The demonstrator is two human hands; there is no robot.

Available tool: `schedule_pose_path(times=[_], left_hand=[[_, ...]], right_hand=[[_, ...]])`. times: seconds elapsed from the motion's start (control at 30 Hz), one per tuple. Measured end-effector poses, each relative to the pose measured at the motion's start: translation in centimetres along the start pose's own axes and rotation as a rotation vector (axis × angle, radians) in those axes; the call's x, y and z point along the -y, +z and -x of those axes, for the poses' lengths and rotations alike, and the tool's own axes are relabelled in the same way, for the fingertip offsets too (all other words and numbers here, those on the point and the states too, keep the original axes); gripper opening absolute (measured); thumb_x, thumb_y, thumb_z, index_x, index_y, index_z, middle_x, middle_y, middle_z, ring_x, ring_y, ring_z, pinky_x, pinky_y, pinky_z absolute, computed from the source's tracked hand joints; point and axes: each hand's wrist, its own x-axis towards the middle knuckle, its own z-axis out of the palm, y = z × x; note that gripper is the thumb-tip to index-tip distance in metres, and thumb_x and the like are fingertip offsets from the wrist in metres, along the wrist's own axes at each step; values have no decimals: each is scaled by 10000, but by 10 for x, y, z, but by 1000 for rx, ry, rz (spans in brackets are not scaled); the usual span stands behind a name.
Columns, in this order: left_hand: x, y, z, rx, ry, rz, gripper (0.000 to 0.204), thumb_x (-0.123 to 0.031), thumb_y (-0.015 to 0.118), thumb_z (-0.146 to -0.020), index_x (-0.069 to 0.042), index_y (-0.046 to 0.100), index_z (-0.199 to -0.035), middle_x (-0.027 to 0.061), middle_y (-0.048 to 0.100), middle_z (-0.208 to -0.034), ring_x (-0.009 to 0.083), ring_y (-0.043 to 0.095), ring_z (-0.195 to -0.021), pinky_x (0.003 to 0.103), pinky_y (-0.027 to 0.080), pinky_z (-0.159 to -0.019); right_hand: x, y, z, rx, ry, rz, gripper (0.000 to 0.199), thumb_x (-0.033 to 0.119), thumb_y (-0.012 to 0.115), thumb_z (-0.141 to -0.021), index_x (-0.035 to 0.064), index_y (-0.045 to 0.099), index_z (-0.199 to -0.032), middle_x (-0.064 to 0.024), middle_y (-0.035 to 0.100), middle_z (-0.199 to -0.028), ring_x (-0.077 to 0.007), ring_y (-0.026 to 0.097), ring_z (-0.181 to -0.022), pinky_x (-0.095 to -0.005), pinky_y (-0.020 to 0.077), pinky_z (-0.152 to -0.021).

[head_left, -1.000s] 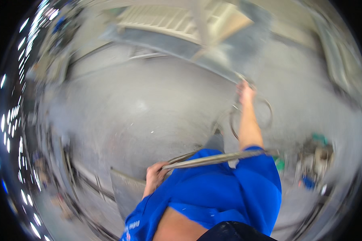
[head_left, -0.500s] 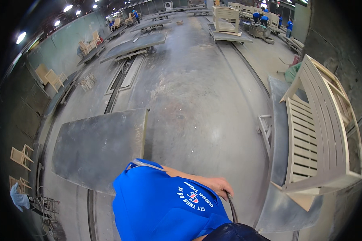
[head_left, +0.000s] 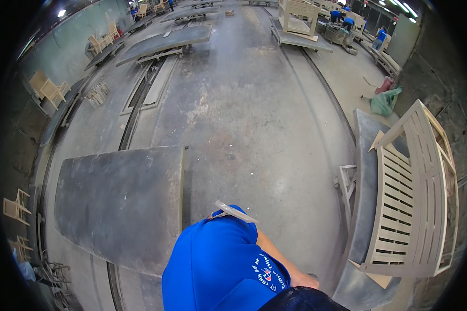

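My left arm, in a blue sleeve, bends across the front of my body. At its end my left hand (head_left: 303, 280) is low in the picture beside a dark rounded shape (head_left: 301, 300) at the bottom edge. Its fingers look curled, and a small dark bit shows at them; most of what they hold is hidden. A pale translucent strip (head_left: 236, 211) lies along the sleeve edge near the elbow. My right hand is out of sight. To the right, apart from my hand, a pale slatted wooden bench (head_left: 425, 207) rests on a low grey platform (head_left: 367, 150).
A wide dark platform (head_left: 119, 202) stands at left. Floor rails (head_left: 316, 78) run away on both sides. Wooden chairs (head_left: 16, 207) line the left. A green bag (head_left: 385, 101) lies beyond the bench. Far off are more platforms, a wooden frame (head_left: 298, 18) and several people (head_left: 381, 39) in blue.
My left forearm has swung from reaching rightward to slanting down, and the hand sits lower. The dark cord seen hanging from it is now mostly hidden. The whole view has shifted slightly.
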Motion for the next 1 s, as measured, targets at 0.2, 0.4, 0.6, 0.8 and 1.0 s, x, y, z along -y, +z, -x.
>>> schedule_pose_path(times=[0.2,0.4,0.6,0.8,1.0], left_hand=[[-40,-31,26,-118,-39,204,255,-69,869,-712,-34,727,-921,119,708,-829,296,683,-766,419,498,-651],[-50,-37,5,-153,5,291,251,-20,851,-724,-22,720,-938,120,700,-844,312,680,-793,421,507,-661],[-33,-29,-17,-225,55,239,187,-38,815,-754,-26,727,-919,131,706,-809,307,693,-768,409,522,-662],[-61,-50,23,-60,-175,272,350,103,701,-787,-31,723,-1109,142,724,-1090,336,688,-1051,417,562,-899],[-59,-49,41,27,-336,243,232,36,728,-840,-23,738,-1064,136,749,-1024,318,727,-980,402,586,-857]], right_hand=[[44,-59,-11,-171,-131,3,299,311,602,-975,100,696,-1165,-96,680,-938,-196,560,-646,-320,439,-495],[61,-137,-45,-287,-231,-12,245,281,635,-957,120,727,-1117,-89,677,-862,-188,527,-542,-326,398,-428],[72,-117,-48,-74,-124,-62,507,432,535,-984,66,596,-1330,-140,582,-1223,-296,550,-985,-456,457,-777],[56,-79,44,-168,153,-48,559,439,559,-1019,25,587,-1394,-141,631,-1385,-271,590,-1260,-477,473,-1005],[-4,-78,81,-236,261,-170,417,284,606,-1027,2,593,-1333,-125,714,-1092,-249,686,-919,-413,554,-732]])
